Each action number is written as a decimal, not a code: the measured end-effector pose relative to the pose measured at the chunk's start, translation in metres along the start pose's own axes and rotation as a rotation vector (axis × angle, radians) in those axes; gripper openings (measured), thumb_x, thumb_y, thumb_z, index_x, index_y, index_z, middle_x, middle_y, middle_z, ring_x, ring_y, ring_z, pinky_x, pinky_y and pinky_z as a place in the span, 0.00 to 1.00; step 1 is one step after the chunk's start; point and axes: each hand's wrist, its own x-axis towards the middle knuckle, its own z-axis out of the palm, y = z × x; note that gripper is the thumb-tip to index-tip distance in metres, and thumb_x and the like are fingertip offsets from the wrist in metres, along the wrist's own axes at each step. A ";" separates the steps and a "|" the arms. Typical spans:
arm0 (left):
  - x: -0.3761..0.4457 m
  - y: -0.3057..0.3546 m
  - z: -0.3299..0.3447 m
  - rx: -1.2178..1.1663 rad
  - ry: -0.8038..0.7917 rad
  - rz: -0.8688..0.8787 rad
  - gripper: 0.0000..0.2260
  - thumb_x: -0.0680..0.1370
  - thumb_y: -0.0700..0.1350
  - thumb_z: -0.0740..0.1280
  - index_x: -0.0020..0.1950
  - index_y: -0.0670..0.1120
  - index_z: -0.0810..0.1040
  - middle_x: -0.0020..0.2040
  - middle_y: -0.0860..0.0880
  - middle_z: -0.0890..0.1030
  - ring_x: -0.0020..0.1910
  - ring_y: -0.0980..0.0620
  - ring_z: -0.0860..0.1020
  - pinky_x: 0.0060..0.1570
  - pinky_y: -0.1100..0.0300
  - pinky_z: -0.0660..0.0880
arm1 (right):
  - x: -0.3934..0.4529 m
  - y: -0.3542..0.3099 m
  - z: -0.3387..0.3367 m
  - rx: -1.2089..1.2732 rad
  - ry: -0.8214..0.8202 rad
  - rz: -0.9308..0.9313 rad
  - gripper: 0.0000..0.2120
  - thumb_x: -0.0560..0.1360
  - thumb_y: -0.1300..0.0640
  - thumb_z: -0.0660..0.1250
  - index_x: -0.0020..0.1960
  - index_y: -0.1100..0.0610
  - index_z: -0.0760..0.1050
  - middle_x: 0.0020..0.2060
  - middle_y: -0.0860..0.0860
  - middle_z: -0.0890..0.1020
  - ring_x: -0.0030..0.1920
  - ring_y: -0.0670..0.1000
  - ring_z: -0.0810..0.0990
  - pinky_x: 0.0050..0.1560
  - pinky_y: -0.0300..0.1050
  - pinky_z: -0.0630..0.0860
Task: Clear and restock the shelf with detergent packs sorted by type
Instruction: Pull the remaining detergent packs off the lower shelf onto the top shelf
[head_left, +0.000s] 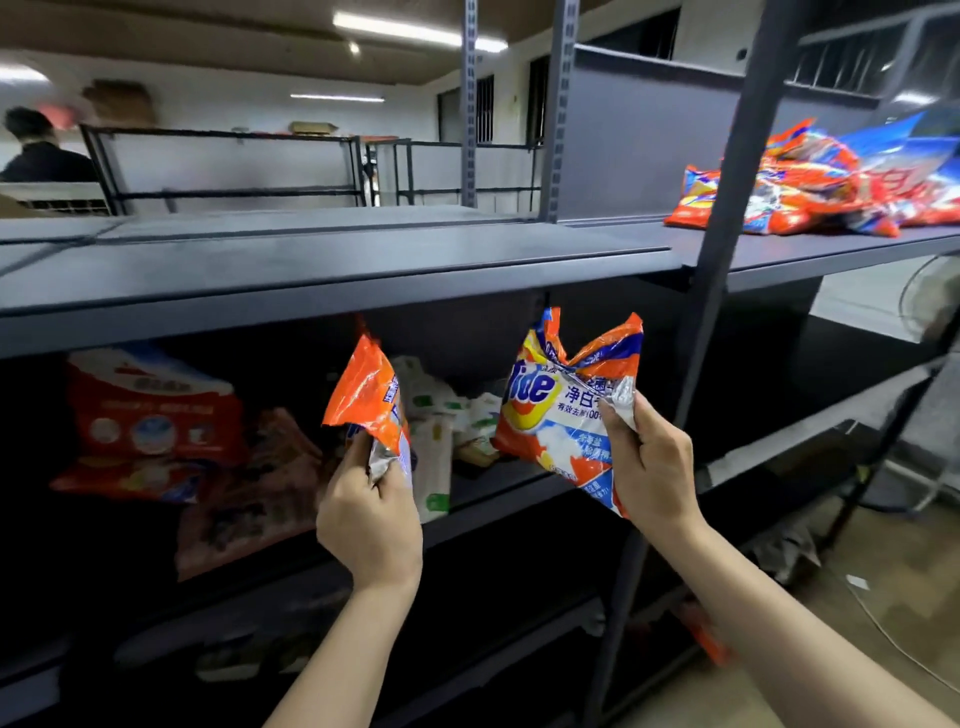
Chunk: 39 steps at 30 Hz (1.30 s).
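Biggest risk here is a drop. Both packs are held by a crumpled edge rather than around the body, so the weight of the powder hangs off a bit of slick foil, and a slip while reaching up would send one to the floor or maybe split a seam. Second risk is sorting: the pile of orange packs (810, 182) up on the top shelf (363, 265) already has some blue ones mixed in, so tossing these on carelessly just muddles the types again.

The left hand (370, 525) pinches the bottom of an edge-on orange pack (370, 395), fingers curled tight round the silver seam. The right hand (652, 467) grips the right side of the Tide pack (556, 405), which faces the camera. Both packs sit just below the top shelf's front lip, apart from each other, in front of the middle shelf where red bags (150, 415) and what look like white-green packs (447, 415) sit, though it's dark in there.
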 end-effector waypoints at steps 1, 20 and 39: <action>-0.013 0.012 0.008 -0.022 0.008 -0.010 0.12 0.73 0.37 0.61 0.50 0.38 0.82 0.39 0.39 0.82 0.37 0.38 0.77 0.39 0.58 0.63 | 0.002 0.006 -0.016 0.007 -0.002 -0.003 0.18 0.79 0.43 0.56 0.56 0.56 0.75 0.45 0.46 0.83 0.41 0.44 0.83 0.33 0.36 0.76; -0.189 0.267 0.171 -0.585 -0.144 0.039 0.12 0.74 0.41 0.61 0.33 0.54 0.65 0.27 0.52 0.65 0.29 0.55 0.61 0.36 0.59 0.61 | 0.057 0.126 -0.308 -0.151 0.184 -0.026 0.17 0.79 0.50 0.59 0.53 0.63 0.78 0.38 0.46 0.80 0.36 0.33 0.78 0.32 0.23 0.67; -0.121 0.432 0.453 -0.459 -0.075 0.123 0.13 0.80 0.51 0.59 0.56 0.52 0.81 0.46 0.42 0.81 0.46 0.40 0.75 0.38 0.59 0.60 | 0.235 0.301 -0.412 -0.149 0.465 0.077 0.12 0.77 0.44 0.60 0.55 0.47 0.77 0.41 0.44 0.83 0.43 0.50 0.82 0.46 0.59 0.78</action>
